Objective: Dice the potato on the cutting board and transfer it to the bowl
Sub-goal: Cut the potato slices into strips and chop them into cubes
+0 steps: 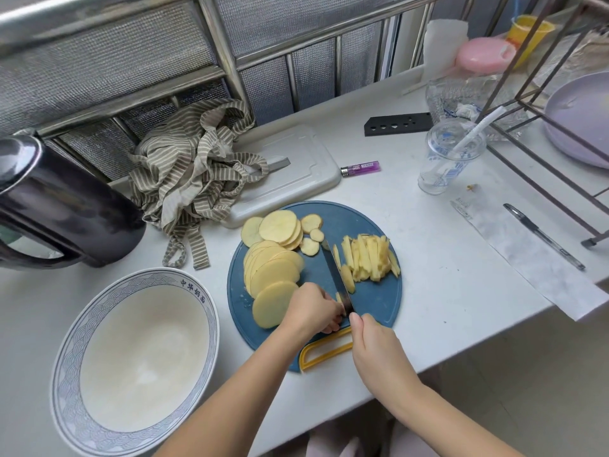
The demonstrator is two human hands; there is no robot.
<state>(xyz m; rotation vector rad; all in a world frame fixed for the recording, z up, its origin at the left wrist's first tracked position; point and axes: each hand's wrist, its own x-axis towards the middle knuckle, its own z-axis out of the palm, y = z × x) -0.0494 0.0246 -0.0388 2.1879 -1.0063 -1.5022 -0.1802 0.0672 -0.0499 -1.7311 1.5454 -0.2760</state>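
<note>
A round blue cutting board (pixel 365 298) with a yellow handle lies in the middle of the counter. Yellow potato slices (pixel 273 268) are fanned over its left half, and cut potato strips (pixel 369 257) are piled on its right. My right hand (pixel 375 351) grips the handle of a dark knife (pixel 336 275) whose blade lies across the board between slices and strips. My left hand (pixel 313 310) has its fingers curled over a small potato piece right beside the blade. A large white bowl (pixel 66 374) with a blue patterned rim stands at the lower left, with nothing in it.
A black kettle (pixel 56 206) stands at the left, a striped cloth (pixel 194 179) and a white board (pixel 296 166) behind the blue board. A purple lighter (pixel 361 168), plastic cup (pixel 448 156), pen (pixel 543 235), paper strip and metal rack (pixel 543 103) lie to the right. The counter edge runs along the front.
</note>
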